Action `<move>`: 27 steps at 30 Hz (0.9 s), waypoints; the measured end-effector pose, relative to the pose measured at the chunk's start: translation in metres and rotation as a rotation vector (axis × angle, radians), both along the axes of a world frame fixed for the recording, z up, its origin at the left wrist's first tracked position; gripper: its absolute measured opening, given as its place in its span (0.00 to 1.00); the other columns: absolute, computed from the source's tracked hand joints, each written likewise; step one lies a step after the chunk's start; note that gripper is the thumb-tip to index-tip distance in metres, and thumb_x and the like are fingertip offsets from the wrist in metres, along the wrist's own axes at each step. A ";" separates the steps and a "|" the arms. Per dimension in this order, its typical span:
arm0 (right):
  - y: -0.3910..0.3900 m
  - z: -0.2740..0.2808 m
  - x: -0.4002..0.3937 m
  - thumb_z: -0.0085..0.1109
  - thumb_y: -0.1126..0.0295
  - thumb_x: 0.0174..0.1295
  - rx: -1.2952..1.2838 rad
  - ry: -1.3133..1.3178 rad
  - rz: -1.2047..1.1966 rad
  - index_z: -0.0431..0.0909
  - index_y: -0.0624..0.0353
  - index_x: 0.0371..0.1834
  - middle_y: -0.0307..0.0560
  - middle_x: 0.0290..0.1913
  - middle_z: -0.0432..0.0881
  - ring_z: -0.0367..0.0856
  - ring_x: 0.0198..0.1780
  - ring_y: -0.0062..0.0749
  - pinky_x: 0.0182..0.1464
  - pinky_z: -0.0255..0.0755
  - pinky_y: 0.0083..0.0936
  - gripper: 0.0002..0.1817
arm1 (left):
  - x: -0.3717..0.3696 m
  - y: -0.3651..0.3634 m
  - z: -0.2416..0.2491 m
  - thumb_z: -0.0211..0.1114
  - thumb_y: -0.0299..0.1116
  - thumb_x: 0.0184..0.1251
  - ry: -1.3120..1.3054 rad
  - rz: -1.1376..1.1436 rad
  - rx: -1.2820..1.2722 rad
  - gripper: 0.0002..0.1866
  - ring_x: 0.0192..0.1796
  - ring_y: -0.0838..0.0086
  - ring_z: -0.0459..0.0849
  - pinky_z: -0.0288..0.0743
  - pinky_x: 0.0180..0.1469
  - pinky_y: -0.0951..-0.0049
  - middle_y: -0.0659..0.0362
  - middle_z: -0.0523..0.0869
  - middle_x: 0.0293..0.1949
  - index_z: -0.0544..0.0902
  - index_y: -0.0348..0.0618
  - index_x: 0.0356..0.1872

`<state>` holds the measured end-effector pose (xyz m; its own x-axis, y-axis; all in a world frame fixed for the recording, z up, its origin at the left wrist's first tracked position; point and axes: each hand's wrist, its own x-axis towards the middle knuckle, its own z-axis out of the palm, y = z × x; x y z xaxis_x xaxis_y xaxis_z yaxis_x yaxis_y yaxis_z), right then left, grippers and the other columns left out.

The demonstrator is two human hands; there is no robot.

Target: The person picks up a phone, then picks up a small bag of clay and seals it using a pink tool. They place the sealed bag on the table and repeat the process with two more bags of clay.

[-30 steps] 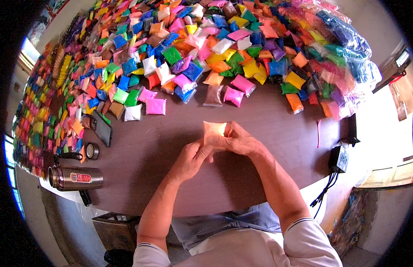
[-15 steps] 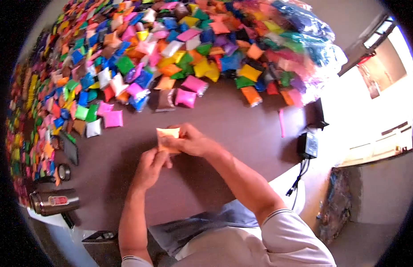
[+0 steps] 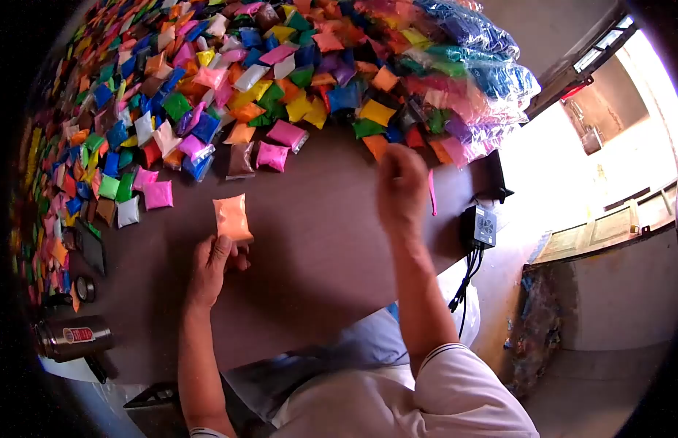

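Note:
A light orange packet (image 3: 231, 217) with clear edges is pinched at its lower edge by my left hand (image 3: 212, 264), thumb in front, above the brown table (image 3: 309, 226). My right hand (image 3: 402, 191) is raised to the right, close to the front of the pile. Its fingers look curled but are blurred, and whatever may be in them is hidden. An orange packet (image 3: 375, 147) lies just beside it, partly covered by the hand. Two pink packets (image 3: 272, 156) and a brown packet (image 3: 240, 161) rest at the pile's front edge.
A large pile of coloured packets (image 3: 207, 77) covers the back and left. Clear bags (image 3: 492, 95) stand at the back right. A black power supply (image 3: 479, 226) with cables sits at the right edge. A metal flask (image 3: 74, 337) and tape roll (image 3: 85, 289) lie at left.
My right hand has let go of the light orange packet and moved right to the pile's edge. My left hand still holds the packet. The view has shifted slightly.

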<state>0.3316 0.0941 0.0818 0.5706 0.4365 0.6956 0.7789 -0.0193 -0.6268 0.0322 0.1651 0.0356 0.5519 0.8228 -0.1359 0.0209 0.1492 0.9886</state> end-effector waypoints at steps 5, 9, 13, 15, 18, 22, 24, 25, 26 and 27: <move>-0.059 -0.009 0.063 0.56 0.71 0.60 -0.298 -0.074 -0.386 0.77 0.60 0.46 0.55 0.41 0.79 0.79 0.44 0.48 0.44 0.73 0.39 0.11 | 0.005 -0.017 0.008 0.50 0.52 0.74 0.043 0.024 0.013 0.23 0.25 0.79 0.74 0.73 0.33 0.76 0.57 0.79 0.30 0.73 0.41 0.29; -0.084 -0.042 0.083 0.58 0.65 0.60 -0.646 -0.129 -0.550 0.80 0.58 0.45 0.54 0.41 0.79 0.79 0.46 0.49 0.44 0.73 0.40 0.13 | -0.001 -0.059 0.014 0.48 0.50 0.75 0.170 0.059 0.084 0.22 0.21 0.83 0.71 0.69 0.28 0.80 0.59 0.78 0.26 0.72 0.42 0.28; -0.091 -0.053 0.075 0.60 0.64 0.59 -0.738 -0.083 -0.512 0.83 0.55 0.39 0.52 0.41 0.79 0.79 0.45 0.47 0.44 0.74 0.39 0.10 | -0.022 -0.105 0.008 0.50 0.46 0.75 -0.054 0.180 -0.076 0.21 0.18 0.83 0.68 0.68 0.26 0.81 0.59 0.77 0.24 0.73 0.40 0.27; -0.092 -0.063 0.083 0.60 0.60 0.58 -0.716 -0.081 -0.504 0.84 0.49 0.40 0.48 0.39 0.81 0.80 0.43 0.46 0.45 0.73 0.39 0.11 | -0.030 -0.121 0.008 0.51 0.47 0.75 -0.123 0.227 -0.189 0.21 0.16 0.83 0.66 0.69 0.24 0.80 0.57 0.77 0.24 0.73 0.40 0.27; -0.091 -0.066 0.086 0.60 0.61 0.59 -0.672 -0.049 -0.419 0.83 0.52 0.36 0.49 0.38 0.81 0.80 0.42 0.46 0.45 0.73 0.39 0.09 | -0.035 -0.140 0.009 0.52 0.50 0.73 -0.124 0.259 -0.227 0.22 0.15 0.83 0.64 0.69 0.22 0.78 0.58 0.77 0.23 0.71 0.43 0.26; -0.083 -0.067 0.086 0.57 0.69 0.59 -0.744 -0.149 -0.280 0.79 0.58 0.34 0.53 0.36 0.79 0.79 0.41 0.49 0.43 0.72 0.41 0.06 | -0.033 -0.155 0.002 0.53 0.51 0.73 -0.133 0.227 -0.237 0.22 0.16 0.83 0.65 0.69 0.22 0.77 0.57 0.77 0.24 0.72 0.42 0.26; -0.083 -0.066 0.077 0.57 0.69 0.58 -0.804 -0.151 -0.250 0.78 0.59 0.35 0.54 0.36 0.78 0.78 0.41 0.50 0.43 0.72 0.40 0.06 | -0.028 -0.161 0.006 0.53 0.51 0.73 -0.119 0.216 -0.239 0.22 0.16 0.83 0.65 0.69 0.23 0.77 0.57 0.77 0.24 0.72 0.42 0.27; -0.085 -0.065 0.068 0.56 0.70 0.58 -0.822 -0.208 -0.201 0.77 0.60 0.35 0.55 0.36 0.77 0.78 0.41 0.50 0.43 0.71 0.41 0.06 | -0.025 -0.164 0.008 0.53 0.51 0.73 -0.109 0.192 -0.242 0.22 0.16 0.83 0.65 0.69 0.23 0.77 0.57 0.77 0.24 0.72 0.42 0.27; -0.087 -0.063 0.059 0.55 0.71 0.59 -0.839 -0.267 -0.147 0.75 0.60 0.36 0.55 0.37 0.77 0.77 0.41 0.51 0.42 0.70 0.41 0.05 | -0.022 -0.167 0.012 0.53 0.50 0.73 -0.089 0.195 -0.257 0.22 0.16 0.83 0.66 0.70 0.24 0.77 0.56 0.78 0.25 0.72 0.41 0.27; -0.089 -0.060 0.048 0.55 0.71 0.59 -0.840 -0.270 -0.129 0.75 0.60 0.36 0.55 0.37 0.77 0.77 0.41 0.51 0.42 0.70 0.41 0.05 | -0.019 -0.170 0.013 0.53 0.50 0.73 -0.087 0.213 -0.259 0.22 0.16 0.83 0.66 0.70 0.24 0.77 0.56 0.78 0.25 0.72 0.41 0.27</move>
<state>0.3801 0.0049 0.0213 0.5136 0.8066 0.2926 0.8579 -0.4876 -0.1618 0.0131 -0.0046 0.0487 0.3901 0.8650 -0.3155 -0.1204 0.3876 0.9139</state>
